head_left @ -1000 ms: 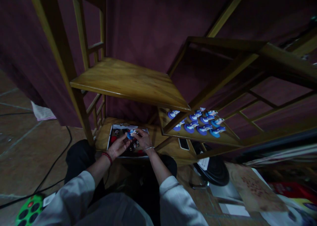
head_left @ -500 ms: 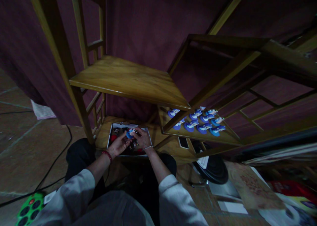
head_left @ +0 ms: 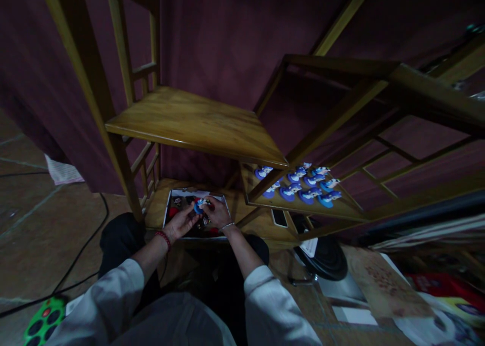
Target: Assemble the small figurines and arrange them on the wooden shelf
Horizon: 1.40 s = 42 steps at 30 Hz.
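Observation:
A small figurine [head_left: 200, 205] with a blue round base and white-and-dark top is held between both hands. My left hand [head_left: 182, 221] grips its base from the left, a red beaded bracelet at the wrist. From the right, my right hand [head_left: 217, 212] pinches its upper part. Below them a white-edged box [head_left: 166, 209] on the low wooden shelf holds red and dark small items, partly covered by my hands. Several similar figurines [head_left: 290, 190] with purple or blue bases stand on the raised shelf to the right.
A wooden shelf board [head_left: 197, 126] juts out above my hands. A phone [head_left: 279, 217] lies right of the box. Wooden posts, a black round stool seat [head_left: 326, 259], a cable and a green object [head_left: 44, 322] surround the area.
The figurine has turned slightly between my fingers, showing its face side differently, and my right hand has shifted a little. The camera view has moved slightly.

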Motion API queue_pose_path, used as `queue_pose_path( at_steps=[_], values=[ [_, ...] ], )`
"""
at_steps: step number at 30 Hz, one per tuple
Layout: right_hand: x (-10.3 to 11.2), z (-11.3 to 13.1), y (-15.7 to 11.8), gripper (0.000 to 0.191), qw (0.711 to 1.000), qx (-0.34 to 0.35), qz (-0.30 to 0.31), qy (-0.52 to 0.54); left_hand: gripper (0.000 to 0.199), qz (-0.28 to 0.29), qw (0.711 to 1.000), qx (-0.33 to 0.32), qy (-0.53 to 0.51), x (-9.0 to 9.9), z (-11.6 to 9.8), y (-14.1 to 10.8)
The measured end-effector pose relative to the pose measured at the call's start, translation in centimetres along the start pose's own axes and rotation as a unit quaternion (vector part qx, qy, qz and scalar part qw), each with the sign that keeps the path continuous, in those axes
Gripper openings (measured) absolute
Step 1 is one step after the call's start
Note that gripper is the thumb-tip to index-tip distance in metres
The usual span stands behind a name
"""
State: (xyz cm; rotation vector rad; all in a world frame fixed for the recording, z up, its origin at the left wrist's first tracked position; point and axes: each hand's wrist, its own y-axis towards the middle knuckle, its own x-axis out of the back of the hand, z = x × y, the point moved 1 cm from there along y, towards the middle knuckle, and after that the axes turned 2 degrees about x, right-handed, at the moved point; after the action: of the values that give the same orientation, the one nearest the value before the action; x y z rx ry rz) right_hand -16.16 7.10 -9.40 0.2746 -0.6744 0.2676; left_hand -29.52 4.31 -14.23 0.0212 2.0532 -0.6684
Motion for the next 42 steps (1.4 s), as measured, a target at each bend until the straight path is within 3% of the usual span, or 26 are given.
queue_pose_path(
  at_steps=[7,20,28,36,42],
  values=[
    [0.0,-0.3,-0.6,0.024,1.0,0.023,0.005,0.015,0.013,-0.014,1.0,0.025,-0.004,-0.4,0.0,-0.4],
    [-0.3,-0.4,-0.8,0.025,0.999,-0.001,0.008,0.042,0.015,-0.016,0.999,0.03,0.02,-0.6,0.1,-0.5],
    [0.1,-2.0,-1.3,0.026,0.998,0.007,0.012,0.055,0.013,-0.023,0.998,0.042,0.042,-0.2,0.7,0.2],
    [0.5,-4.3,-1.7,0.028,0.991,-0.039,-0.002,0.131,0.01,-0.036,0.994,0.072,0.072,-1.3,1.3,1.0],
    [0.7,-6.0,-2.4,0.029,0.992,-0.08,0.012,0.095,0.008,-0.053,0.986,0.112,0.116,-1.5,2.3,1.8]
  ],
)
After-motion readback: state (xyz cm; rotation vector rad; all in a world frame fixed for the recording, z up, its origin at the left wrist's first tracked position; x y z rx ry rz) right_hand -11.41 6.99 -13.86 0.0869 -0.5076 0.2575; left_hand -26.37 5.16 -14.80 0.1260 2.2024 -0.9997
